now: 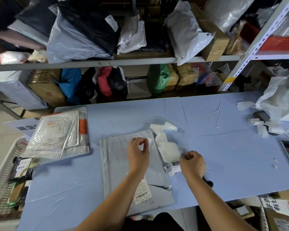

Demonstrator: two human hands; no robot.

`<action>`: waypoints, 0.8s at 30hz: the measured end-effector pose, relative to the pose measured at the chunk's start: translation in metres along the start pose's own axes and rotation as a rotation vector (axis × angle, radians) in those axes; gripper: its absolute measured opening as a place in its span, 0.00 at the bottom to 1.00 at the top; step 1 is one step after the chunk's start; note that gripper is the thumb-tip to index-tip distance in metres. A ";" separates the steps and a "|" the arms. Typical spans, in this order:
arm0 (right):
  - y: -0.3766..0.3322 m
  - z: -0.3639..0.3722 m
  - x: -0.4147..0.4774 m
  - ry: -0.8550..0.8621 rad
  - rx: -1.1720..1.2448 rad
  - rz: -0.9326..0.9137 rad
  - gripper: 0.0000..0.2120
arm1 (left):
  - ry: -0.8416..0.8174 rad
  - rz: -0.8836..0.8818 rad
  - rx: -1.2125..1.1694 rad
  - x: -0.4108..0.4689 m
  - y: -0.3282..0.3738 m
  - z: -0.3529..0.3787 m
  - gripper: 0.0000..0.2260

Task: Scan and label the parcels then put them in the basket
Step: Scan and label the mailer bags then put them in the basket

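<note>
From the head view, a grey parcel (123,174) lies flat on the table (215,147), near the middle. The left hand (138,153) pinches a small white label (148,139) over it. The right hand (193,161) is curled on the label strip (167,145). The sticker could fold and stick crooked. The basket (2,180) waits far left.
</note>
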State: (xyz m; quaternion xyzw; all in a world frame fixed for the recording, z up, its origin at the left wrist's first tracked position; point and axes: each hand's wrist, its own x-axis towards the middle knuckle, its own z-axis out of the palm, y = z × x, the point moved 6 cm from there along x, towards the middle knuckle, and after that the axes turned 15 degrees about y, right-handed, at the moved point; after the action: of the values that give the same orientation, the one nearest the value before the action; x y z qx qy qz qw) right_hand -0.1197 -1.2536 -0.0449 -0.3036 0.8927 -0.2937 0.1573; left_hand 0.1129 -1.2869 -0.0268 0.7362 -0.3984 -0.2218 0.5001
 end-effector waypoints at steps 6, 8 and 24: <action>-0.064 0.043 -0.060 -0.638 0.554 0.380 0.12 | 0.027 0.736 0.224 -0.015 0.014 -0.018 0.07; -0.073 0.050 -0.064 -0.619 0.570 0.357 0.16 | 0.040 0.871 0.227 -0.019 0.014 -0.031 0.05; -0.082 0.097 -0.108 -0.673 0.339 -0.032 0.15 | -0.113 -0.341 -0.169 0.029 -0.087 -0.084 0.11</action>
State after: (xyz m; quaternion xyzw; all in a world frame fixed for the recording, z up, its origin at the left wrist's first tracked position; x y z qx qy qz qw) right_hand 0.0444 -1.2789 -0.0585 -0.3665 0.7249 -0.3235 0.4853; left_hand 0.2222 -1.2472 -0.0702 0.7348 -0.2751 -0.3769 0.4923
